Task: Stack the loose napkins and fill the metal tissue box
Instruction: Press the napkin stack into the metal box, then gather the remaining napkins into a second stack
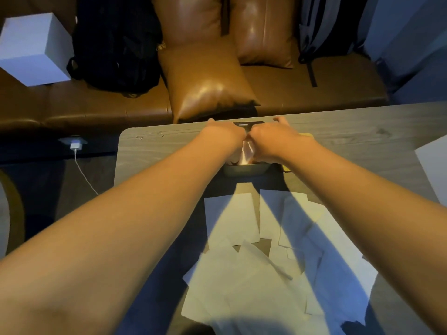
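Box (246,168): far worktop (362,153) edge, under our left hand (223,137) and right hand (278,141), both curled on a napkin wad (246,153). Loose napkins (254,274): nearer us, behind both hands.

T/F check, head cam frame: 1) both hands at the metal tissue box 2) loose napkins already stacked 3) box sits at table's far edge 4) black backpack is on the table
1) Both the left hand and the right hand are at the metal tissue box: true.
2) False: the loose napkins lie scattered and overlapping on the table.
3) True.
4) False: the black backpack is on the brown leather sofa.
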